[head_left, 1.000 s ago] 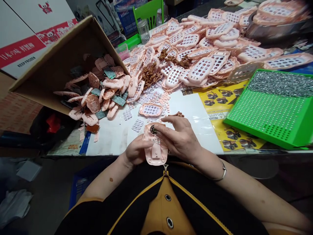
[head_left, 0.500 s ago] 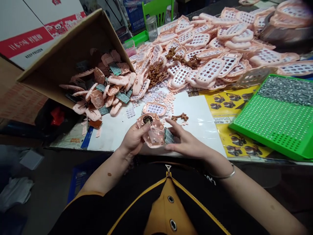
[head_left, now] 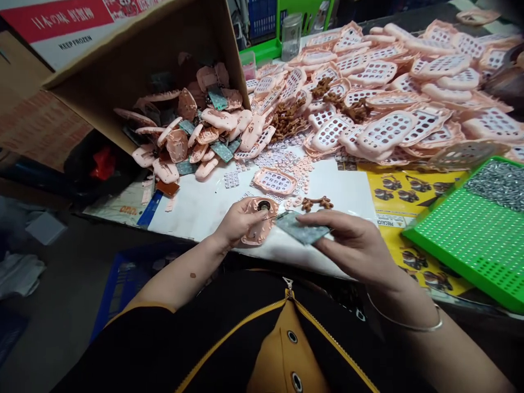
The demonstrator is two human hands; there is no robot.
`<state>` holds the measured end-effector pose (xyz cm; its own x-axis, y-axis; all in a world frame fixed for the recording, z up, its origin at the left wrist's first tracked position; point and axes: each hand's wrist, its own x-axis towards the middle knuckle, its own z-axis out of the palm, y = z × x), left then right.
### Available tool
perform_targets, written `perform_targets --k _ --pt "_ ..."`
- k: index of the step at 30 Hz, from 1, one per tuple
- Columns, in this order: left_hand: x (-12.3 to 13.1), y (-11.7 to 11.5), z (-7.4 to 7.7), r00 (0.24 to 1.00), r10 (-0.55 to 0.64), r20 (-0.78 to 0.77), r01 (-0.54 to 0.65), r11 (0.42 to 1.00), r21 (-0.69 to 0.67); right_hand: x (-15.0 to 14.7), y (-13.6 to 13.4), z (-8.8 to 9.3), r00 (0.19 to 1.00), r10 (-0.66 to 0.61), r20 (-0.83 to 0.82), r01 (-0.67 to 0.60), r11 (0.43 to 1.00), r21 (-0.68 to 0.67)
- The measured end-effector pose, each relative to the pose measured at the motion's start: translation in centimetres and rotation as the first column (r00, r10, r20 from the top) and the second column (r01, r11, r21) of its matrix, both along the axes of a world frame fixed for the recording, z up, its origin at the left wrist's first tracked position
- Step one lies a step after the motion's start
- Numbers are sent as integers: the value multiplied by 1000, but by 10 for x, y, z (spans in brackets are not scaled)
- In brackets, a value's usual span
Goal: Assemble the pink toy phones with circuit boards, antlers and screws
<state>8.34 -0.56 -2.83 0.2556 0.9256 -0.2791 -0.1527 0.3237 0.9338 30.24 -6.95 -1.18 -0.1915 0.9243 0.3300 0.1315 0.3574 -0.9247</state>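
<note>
My left hand grips a pink moulded plastic casing, and its thumb lies beside a round black-and-metal part set in the casing. My right hand pinches a small grey-green circuit board between fingers and thumb, just to the right of the casing. Any wires between board and casing are too thin to make out. Most of the casing is hidden under my left hand. A pink perforated frame lies on the white sheet just beyond my hands.
A cardboard box lies tipped open, spilling pink parts and boards. Pink perforated frames and brown moulded pieces cover the table. A green perforated tray stands at right, on a yellow printed sheet.
My right hand has lifted the circuit board away to the right of the casing. The casing has turned and sits lower in my left hand. The whole view has swung left.
</note>
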Motion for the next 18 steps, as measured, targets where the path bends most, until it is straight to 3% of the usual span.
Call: perform_targets --k 3,6,9,13,18 --pt "0 -3 -2 995 -76 60 79 996 -45 -4 9 -1 951 -239 195 189 951 244" --pt "0 -5 -2 977 -153 147 169 980 -105 -8 15 -5 925 -330 188 299 938 173" --pt "0 -6 -1 952 -208 223 246 956 -161 -10 18 -5 947 -309 90 312 950 -18" --pt "-2 -5 -2 958 -203 203 239 955 -177 -7 21 2 979 -203 7 201 960 -195" --pt "-5 -3 -3 943 -232 238 277 944 -178 4 25 6 994 -101 -41 88 964 -250"
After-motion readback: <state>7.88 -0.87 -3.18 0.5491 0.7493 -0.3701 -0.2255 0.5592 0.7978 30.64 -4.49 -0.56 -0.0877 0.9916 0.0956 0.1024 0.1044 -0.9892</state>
